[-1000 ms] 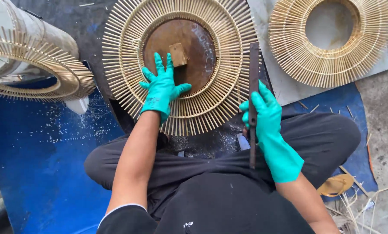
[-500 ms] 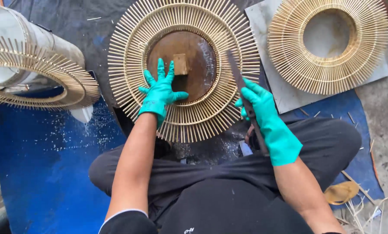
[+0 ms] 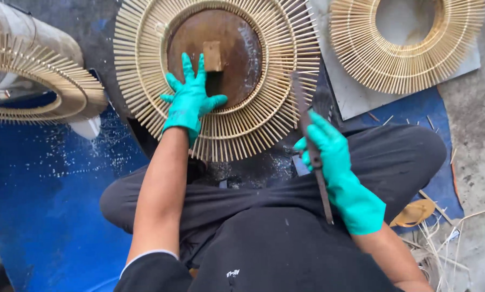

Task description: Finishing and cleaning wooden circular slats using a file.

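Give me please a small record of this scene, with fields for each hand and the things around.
left hand: left hand in a teal glove, flat on the bamboo stick ring
right hand: right hand in a teal glove, grips a long dark blade
ring centre: round brown disc with a small wooden block
nearby: second stick ring on a grey board; blue mat

Probably a craft workshop: bamboo-stick rings point(image 3: 410, 46), sawdust-strewn tarp point(image 3: 42, 200)

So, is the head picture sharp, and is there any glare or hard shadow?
Head view: soft, even daylight with no hard shadows; mild sheen on the round brown plate; left hand, right hand and slat ring are sharp; lines bend slightly near the edges.
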